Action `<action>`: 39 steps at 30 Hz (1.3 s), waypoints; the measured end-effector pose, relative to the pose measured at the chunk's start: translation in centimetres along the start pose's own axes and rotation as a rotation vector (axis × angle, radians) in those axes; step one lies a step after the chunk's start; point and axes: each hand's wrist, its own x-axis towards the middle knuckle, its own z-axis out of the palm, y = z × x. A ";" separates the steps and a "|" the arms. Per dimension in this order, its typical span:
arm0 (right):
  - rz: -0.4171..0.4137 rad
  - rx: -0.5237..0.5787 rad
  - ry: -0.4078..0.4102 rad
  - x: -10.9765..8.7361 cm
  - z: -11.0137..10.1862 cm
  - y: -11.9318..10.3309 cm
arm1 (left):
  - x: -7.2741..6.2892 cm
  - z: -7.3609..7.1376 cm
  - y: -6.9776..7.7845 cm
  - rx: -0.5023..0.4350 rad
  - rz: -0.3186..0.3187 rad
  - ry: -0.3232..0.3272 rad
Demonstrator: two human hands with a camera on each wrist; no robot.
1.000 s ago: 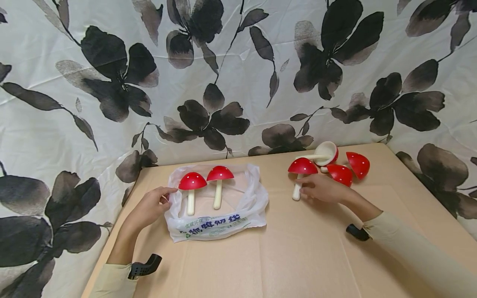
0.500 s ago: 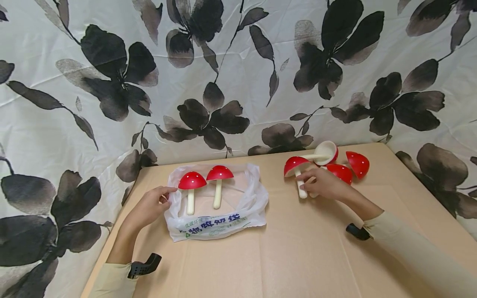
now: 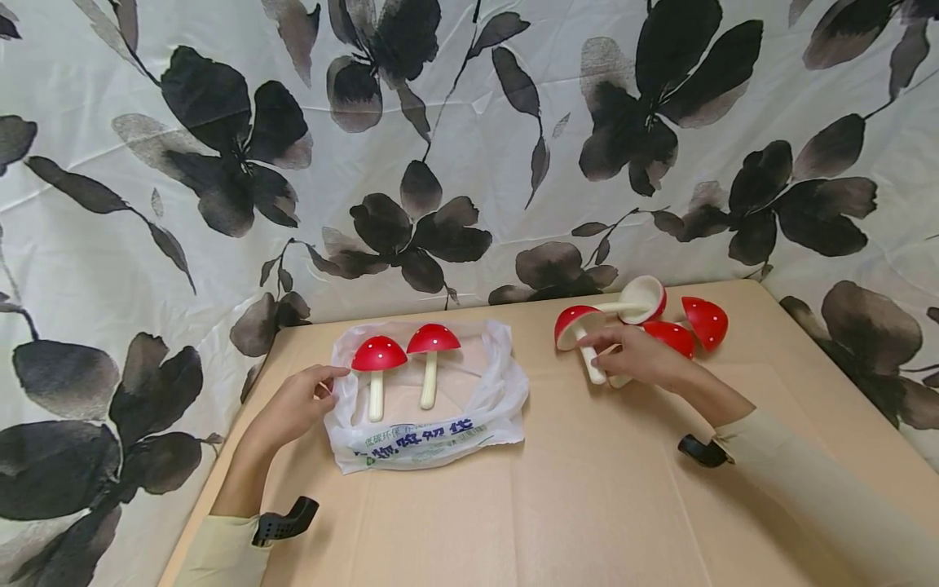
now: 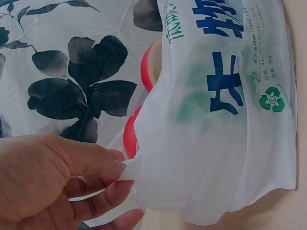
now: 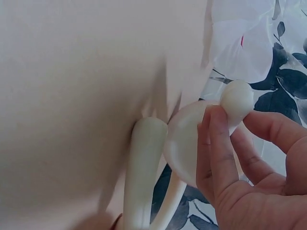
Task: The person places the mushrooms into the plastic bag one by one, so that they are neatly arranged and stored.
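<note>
Between the held mushroom [image 3: 579, 334] and the bag [image 3: 508, 387], you have a bare strip of table [image 3: 553, 432] for passage. In the bag, two mushrooms [image 3: 433, 339] occupy the left and middle; free room lies right. Your left hand [image 3: 297, 406] obstructs its left edge. Three loose mushrooms [image 3: 673, 336] crowd your right hand [image 3: 637, 355]; the cloth [image 3: 506, 196] bounds the far side.

To the near left of the white plastic bag [image 3: 425, 456], the person wears a plain, pale cream left sleeve [image 3: 223, 554] of smooth cloth, and by its cuff juts a black left wrist device [image 3: 284, 523], bent at an angle and dotted with small holes. Well to the right of the bag, a matching cream right sleeve [image 3: 814, 481], softly creased near its cuff, has a glossy, rounded black right wrist device [image 3: 702, 452] beside it. Beyond both cuffs, the left hand [image 3: 297, 408] and right hand [image 3: 634, 355] are bare.
</note>
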 end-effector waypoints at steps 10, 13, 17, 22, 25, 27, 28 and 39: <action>-0.090 0.041 0.021 0.6 -0.2 -1.5 | 0.0 0.0 -0.1 -0.003 0.006 0.005; -0.105 0.066 0.015 0.8 -0.3 -2.5 | 0.1 0.1 0.0 -0.003 0.008 0.009; -0.114 0.078 0.001 1.1 -0.2 -3.6 | 0.1 0.1 0.0 -0.004 0.004 0.008; -0.172 0.081 -0.015 1.8 0.3 -4.9 | 0.2 0.1 0.0 -0.003 0.003 0.007; -0.203 0.099 -0.027 2.3 0.8 -5.6 | 0.2 0.1 0.0 -0.005 -0.002 0.004; -0.208 0.125 -0.043 2.6 1.1 -6.1 | 0.2 0.1 -0.1 -0.005 -0.005 0.003; -0.210 0.137 -0.049 2.7 1.3 -6.5 | 0.2 0.1 -0.1 -0.008 -0.004 0.003; -0.201 0.142 -0.122 4.4 3.6 -10.4 | 0.3 0.1 -0.1 -0.010 0.009 0.008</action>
